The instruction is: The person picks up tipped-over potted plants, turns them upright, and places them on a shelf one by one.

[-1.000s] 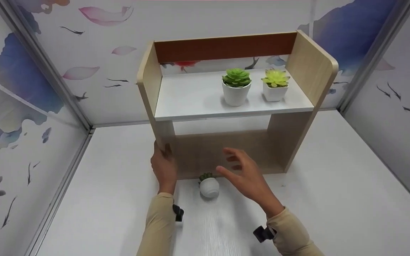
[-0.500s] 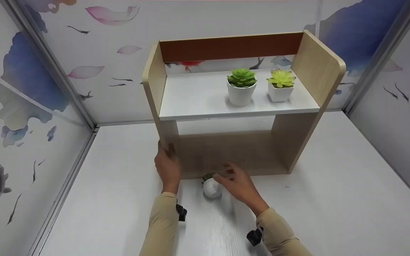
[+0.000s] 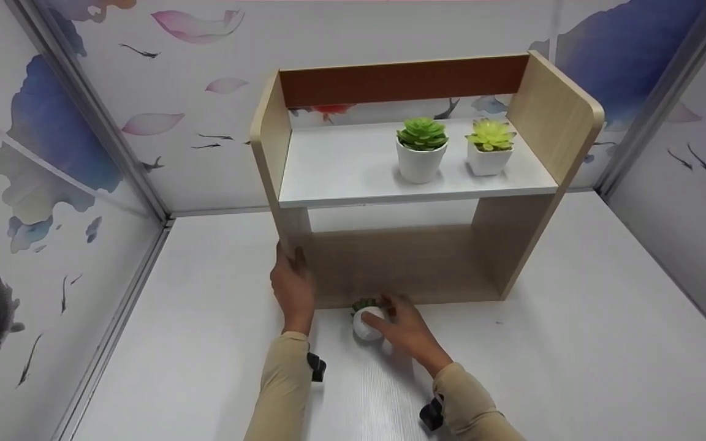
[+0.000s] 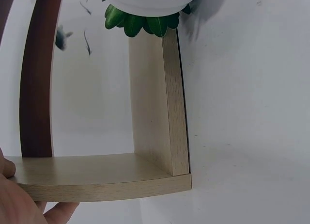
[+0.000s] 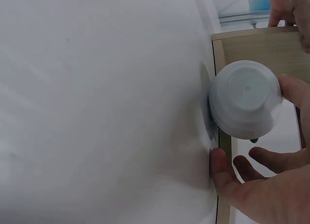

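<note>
A small round white pot (image 3: 366, 324) lies tipped on its side on the white desk (image 3: 573, 343), just in front of the lower edge of a pale wooden shelf unit (image 3: 564, 116). Dark green succulent leaves (image 3: 363, 304) point toward the shelf, and the pot's smooth flat base faces the person. The right hand (image 3: 407, 332) reaches around the pot with fingers (image 5: 295, 90) spread wide, thumb and fingertips at its sides, not clearly gripping. The left hand (image 3: 293, 286) grips the shelf's left side panel near the bottom. Two upright potted succulents (image 3: 421, 149) stand on the shelf's white board.
</note>
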Motion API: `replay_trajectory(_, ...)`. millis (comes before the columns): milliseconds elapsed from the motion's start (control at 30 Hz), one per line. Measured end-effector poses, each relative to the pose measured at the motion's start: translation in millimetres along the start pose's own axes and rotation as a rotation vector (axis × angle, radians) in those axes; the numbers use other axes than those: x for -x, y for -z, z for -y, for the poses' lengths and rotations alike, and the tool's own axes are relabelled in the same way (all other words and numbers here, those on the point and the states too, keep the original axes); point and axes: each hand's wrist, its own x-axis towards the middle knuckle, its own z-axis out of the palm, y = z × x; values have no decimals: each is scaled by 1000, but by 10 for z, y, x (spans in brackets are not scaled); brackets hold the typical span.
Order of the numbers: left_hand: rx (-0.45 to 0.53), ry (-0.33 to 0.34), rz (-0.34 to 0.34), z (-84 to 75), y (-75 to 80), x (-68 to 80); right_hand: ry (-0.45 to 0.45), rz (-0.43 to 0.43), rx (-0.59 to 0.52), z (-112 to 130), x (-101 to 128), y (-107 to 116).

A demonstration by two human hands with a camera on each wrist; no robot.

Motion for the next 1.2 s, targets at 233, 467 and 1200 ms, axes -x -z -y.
replay_trajectory(233, -12, 7, 11, -6, 6, 5, 3, 31, -5, -5, -1, -21)
replay_trajectory(467, -16, -21, 9, 16, 9, 13, -13, 45, -61, -10, 31, -5)
replay_trajectory(1200, -22, -43, -1, 4, 6, 13, 90, 56, -41, -22, 283, 54)
